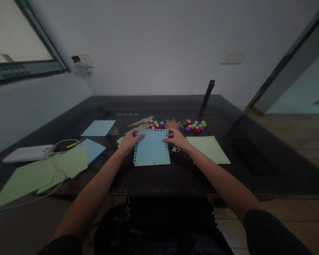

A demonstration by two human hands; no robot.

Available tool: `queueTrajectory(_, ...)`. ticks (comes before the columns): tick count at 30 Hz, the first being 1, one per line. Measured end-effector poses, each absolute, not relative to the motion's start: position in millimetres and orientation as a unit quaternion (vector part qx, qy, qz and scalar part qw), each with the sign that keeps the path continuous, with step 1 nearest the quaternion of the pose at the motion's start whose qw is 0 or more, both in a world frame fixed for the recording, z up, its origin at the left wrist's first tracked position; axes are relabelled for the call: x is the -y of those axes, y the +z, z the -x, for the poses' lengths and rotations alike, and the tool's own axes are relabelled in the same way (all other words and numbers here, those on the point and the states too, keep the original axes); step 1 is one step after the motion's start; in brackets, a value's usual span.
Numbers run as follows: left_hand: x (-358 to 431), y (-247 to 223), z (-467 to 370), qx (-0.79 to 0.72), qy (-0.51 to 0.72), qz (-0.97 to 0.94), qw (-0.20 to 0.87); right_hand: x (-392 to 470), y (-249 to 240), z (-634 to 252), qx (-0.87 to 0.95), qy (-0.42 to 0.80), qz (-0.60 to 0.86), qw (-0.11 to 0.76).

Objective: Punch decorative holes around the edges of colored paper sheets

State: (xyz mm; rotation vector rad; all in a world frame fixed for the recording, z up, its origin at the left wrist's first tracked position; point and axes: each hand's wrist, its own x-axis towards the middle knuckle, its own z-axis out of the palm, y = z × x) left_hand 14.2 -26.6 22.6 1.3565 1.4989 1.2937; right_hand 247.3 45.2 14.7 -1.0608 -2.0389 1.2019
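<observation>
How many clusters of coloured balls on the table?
2. The middle cluster is just beyond the held blue sheet, which may hide some of its balls; the right cluster is beyond the green sheet at right.

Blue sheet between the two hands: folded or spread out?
Spread out: the blue sheet shows one broad rectangular face with no visible crease, the left hand gripping one side, the right hand the other.

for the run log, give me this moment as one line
left hand: holds blue sheet, left edge | right hand: holds blue sheet, right edge | green sheet: showing beneath | colorful round pieces: two clusters beyond
</observation>
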Motion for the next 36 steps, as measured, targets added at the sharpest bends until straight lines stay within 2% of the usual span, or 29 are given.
queueTrajectory(3, 24.4, 18.8, -12.2, -0.562, 0.539, -0.495, 0.386, -42.9, 16.0, -250.7, 0.721, 0.552, 0.354, 0.222)
queueTrajectory(6, 21.1, 14.7, -10.0, -0.556, 0.562, -0.469, 0.395, -39.8, 18.4, -252.6, 0.715, 0.594, 0.316, 0.189)
queueTrajectory(11, 20.3, 14.8, -12.3, -0.512, 0.583, -0.473, 0.418, -39.9, 27.6, -254.2, 0.686, 0.596, 0.331, 0.253)
queueTrajectory(16, 25.5, 17.8, -19.1, -0.535, 0.513, -0.519, 0.426, -44.7, 35.4, -259.0, 0.665, 0.574, 0.341, 0.335)
queueTrajectory(21, 26.5, 16.1, -19.5, -0.563, 0.474, -0.565, 0.374, -46.4, 35.1, -261.6, 0.662, 0.567, 0.345, 0.348)
queueTrajectory(31, 25.3, 16.3, -18.4, -0.565, 0.484, -0.576, 0.34, -36.5, 38.6, -259.2, 0.689, 0.582, 0.337, 0.27)
queueTrajectory(36, 24.7, 16.3, -18.3, -0.6, 0.463, -0.605, 0.244, -39.7, 36.4, -259.6, 0.703, 0.561, 0.343, 0.271)
